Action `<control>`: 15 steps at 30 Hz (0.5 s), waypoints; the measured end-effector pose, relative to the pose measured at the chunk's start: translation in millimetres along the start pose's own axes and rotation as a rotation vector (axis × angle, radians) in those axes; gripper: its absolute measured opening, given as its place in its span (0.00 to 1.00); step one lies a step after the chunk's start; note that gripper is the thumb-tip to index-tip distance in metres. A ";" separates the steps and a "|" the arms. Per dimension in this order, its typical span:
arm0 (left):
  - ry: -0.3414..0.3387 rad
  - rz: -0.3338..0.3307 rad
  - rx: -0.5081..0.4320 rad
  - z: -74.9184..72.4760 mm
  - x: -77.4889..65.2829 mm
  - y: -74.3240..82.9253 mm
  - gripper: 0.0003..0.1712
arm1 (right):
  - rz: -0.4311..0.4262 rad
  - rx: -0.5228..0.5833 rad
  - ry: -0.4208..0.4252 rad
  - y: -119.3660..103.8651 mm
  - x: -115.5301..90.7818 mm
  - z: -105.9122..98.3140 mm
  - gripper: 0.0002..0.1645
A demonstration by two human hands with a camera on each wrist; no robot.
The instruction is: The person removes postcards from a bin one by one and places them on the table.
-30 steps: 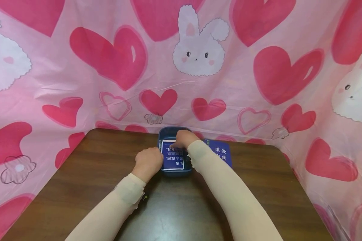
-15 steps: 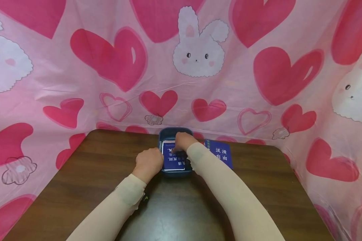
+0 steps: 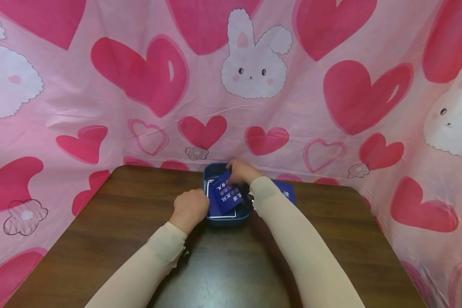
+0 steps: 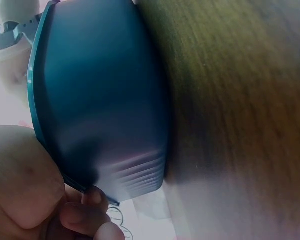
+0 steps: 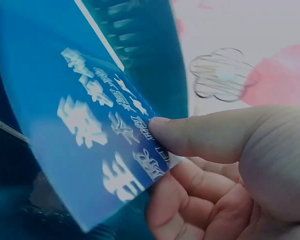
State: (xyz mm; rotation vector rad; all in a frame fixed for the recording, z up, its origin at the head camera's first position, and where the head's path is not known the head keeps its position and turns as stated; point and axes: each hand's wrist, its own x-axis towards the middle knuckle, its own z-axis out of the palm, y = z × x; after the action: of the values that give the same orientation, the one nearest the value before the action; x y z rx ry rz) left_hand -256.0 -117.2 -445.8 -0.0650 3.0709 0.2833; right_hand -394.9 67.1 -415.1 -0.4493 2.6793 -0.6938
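Observation:
A blue card with white writing (image 5: 85,120) is pinched at its edge by my right hand (image 5: 205,165), thumb on the printed face and fingers behind. In the head view this card (image 3: 227,194) stands tilted over the dark blue plastic basket (image 3: 225,222), raised at its right side. More blue cards with white borders (image 3: 215,211) lie beneath it inside the basket. My left hand (image 3: 190,208) grips the basket's left rim; in the left wrist view its thumb and fingers (image 4: 80,215) close round the edge of the basket wall (image 4: 100,85).
Another blue card (image 3: 286,190) lies on the brown wooden table (image 3: 138,222) to the right of the basket, partly hidden by the right forearm. A pink cloth with hearts and rabbits (image 3: 250,107) hangs right behind the table's back edge and along both sides.
My right hand has lifted the top card off the pile in the basket and moved slightly up and right, turning the card at a slant. The left hand stays at the rim.

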 end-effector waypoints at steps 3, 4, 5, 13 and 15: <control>0.002 -0.011 -0.006 0.3 0.0 0.0 0.20 | -0.001 0.066 -0.004 -3.2 -10.6 -9.4 0.40; 0.002 -0.015 -0.010 0.3 0.0 0.1 0.20 | -0.007 0.092 -0.002 -1.0 -11.4 -11.0 0.40; 0.001 -0.019 -0.012 0.5 0.0 0.2 0.20 | -0.013 0.116 0.002 1.2 -13.1 -13.0 0.40; 0.003 -0.024 -0.004 1.4 -0.4 1.0 0.20 | -0.047 0.465 0.064 28.1 -29.9 -31.8 0.39; 0.004 -0.027 -0.005 1.4 -0.4 1.1 0.20 | -0.055 0.520 0.104 37.3 -35.2 -36.3 0.37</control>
State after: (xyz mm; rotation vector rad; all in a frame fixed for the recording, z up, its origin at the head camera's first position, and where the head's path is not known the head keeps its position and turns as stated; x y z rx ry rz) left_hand -255.6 -115.8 -446.9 -0.1068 3.0706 0.2894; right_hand -385.8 126.1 -395.9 -0.3517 2.4466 -1.4096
